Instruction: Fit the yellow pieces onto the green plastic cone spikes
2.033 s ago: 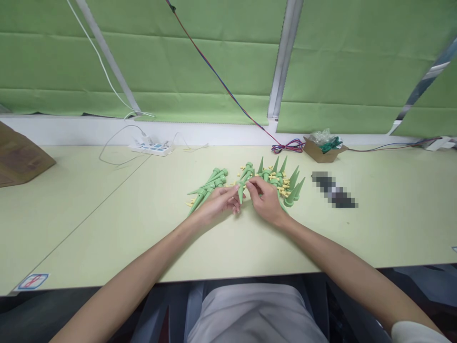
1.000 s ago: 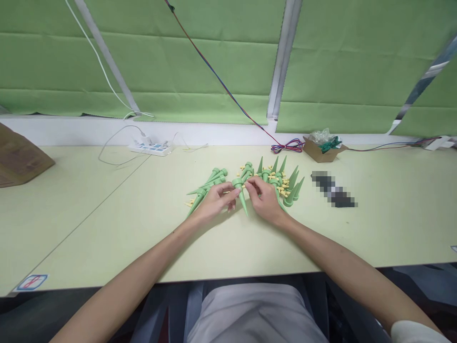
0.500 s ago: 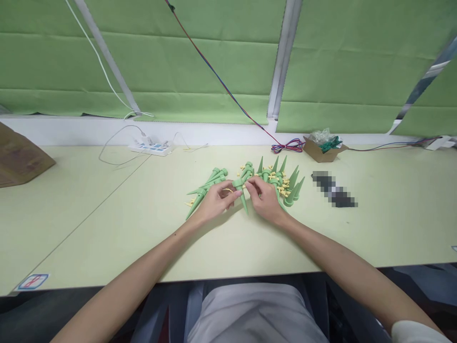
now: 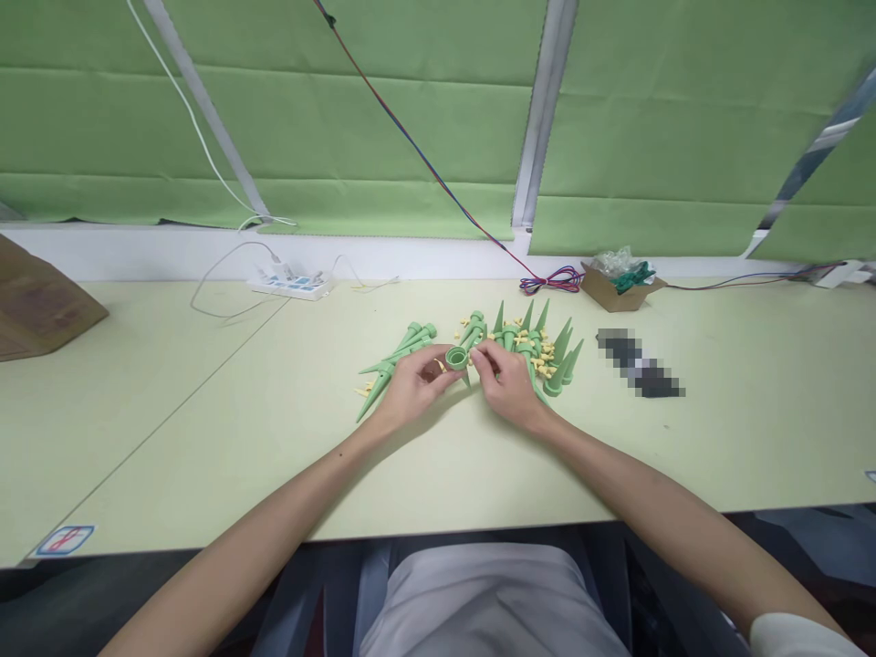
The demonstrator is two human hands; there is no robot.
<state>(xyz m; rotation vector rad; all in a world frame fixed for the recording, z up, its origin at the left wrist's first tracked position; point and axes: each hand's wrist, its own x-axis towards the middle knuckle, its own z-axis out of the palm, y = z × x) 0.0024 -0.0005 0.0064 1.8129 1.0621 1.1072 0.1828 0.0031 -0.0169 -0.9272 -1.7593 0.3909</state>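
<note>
Both hands' grip, left hand (image 4: 411, 388) and right hand (image 4: 507, 388), pinches one green spike (image 4: 457, 358).

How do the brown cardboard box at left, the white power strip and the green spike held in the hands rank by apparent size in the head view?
1. Brown cardboard box, though cut off by the frame edge.
2. White power strip.
3. Green spike, partly hidden by the left hand and right hand.

One head-worn view, looking forward and down

It faces across the worktop (image 4: 205, 438) from its near edge toward the green blinds (image 4: 383, 119) at the far edge, close above the person's forearms.
</note>
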